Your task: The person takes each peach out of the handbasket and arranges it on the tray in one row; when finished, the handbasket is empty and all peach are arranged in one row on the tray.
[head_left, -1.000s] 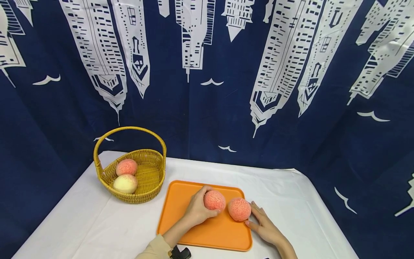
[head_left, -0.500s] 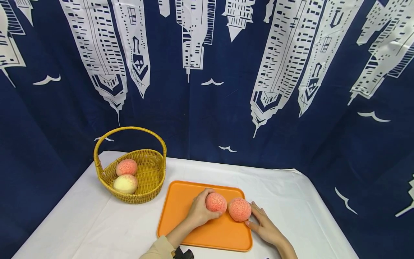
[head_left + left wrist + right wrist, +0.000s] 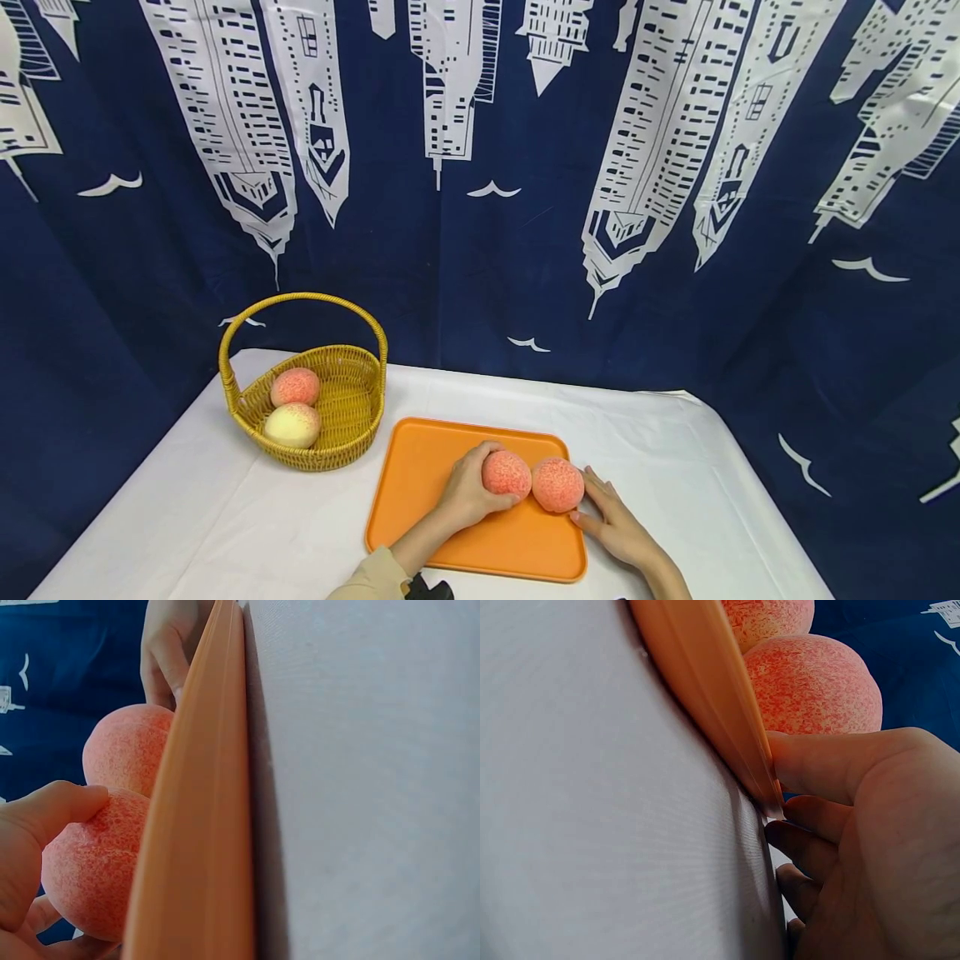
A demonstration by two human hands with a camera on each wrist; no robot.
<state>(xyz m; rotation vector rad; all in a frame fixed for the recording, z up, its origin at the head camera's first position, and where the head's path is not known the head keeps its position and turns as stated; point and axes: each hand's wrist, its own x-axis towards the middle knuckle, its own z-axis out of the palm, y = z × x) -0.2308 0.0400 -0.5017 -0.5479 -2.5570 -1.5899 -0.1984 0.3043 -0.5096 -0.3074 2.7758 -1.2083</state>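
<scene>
In the head view my left hand (image 3: 472,492) grips a pink peach (image 3: 507,476) on the orange tray (image 3: 420,517), its thumb on the near side. The left wrist view shows that thumb across the held peach (image 3: 94,866), which touches a second peach (image 3: 127,746). My right hand (image 3: 618,525) lies at the tray's right edge beside the second peach (image 3: 557,484), with its fingers extended. In the right wrist view the right thumb (image 3: 825,757) rests at the tray rim (image 3: 712,690), just by that peach; whether it touches the fruit is hard to tell.
A yellow wicker basket (image 3: 360,429) with a tall handle stands at the back left, holding a pink peach (image 3: 295,387) and a pale yellow peach (image 3: 292,426). White cloth (image 3: 225,533) covers the table. Behind it hangs a navy curtain (image 3: 465,267) printed with buildings.
The left hand has moved the peach it grips rightward and slightly nearer, closing the gap to the second peach. My right hand has stayed in place.
</scene>
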